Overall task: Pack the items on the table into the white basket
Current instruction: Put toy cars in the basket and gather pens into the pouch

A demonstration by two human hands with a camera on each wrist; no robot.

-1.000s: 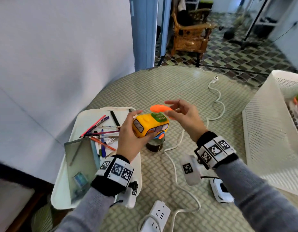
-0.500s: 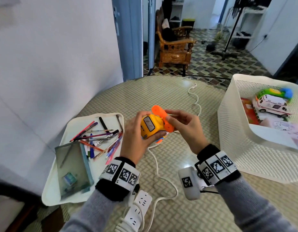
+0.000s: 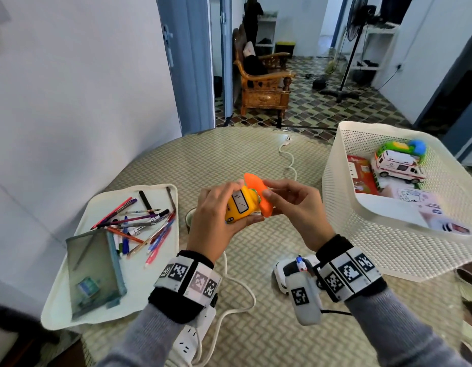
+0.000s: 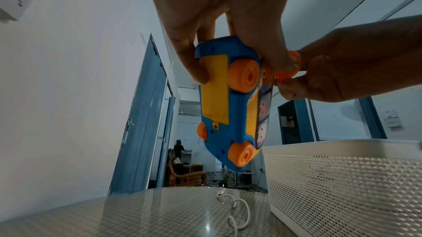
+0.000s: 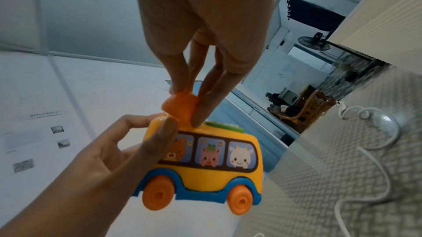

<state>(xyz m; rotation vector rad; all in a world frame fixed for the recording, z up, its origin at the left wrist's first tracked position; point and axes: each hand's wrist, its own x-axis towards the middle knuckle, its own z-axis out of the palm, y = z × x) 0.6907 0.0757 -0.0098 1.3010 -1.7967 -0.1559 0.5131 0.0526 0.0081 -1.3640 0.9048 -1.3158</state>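
yellow toy bus (image 3: 239,207) held above the table in left hand (image 3: 216,223), right hand (image 3: 295,207) pinching its orange handset (image 3: 258,197); white basket (image 3: 362,207) sits at three o'clock, nearer the right hand.

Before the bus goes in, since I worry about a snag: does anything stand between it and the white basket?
Nothing visible does. The bus is held up off the table by the left hand, with the right hand pinching its orange handset. The basket is open-topped, and only its near wall must be cleared.
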